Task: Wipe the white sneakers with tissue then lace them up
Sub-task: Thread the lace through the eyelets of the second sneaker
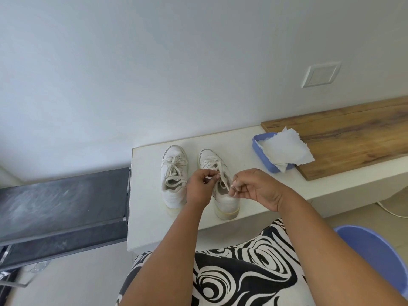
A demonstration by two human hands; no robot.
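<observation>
Two white sneakers stand side by side on the white counter, toes pointing away from me. The left sneaker has its lace tied in a bow. Over the right sneaker both my hands work its lace. My left hand pinches one lace end above the tongue. My right hand pinches the other end near the shoe's opening. Crumpled white tissue lies in a blue tray to the right.
The blue tray sits against a wooden board on the counter's right part. A dark appliance top lies left of the counter. A blue plastic seat is at my lower right. A white cable runs along the floor.
</observation>
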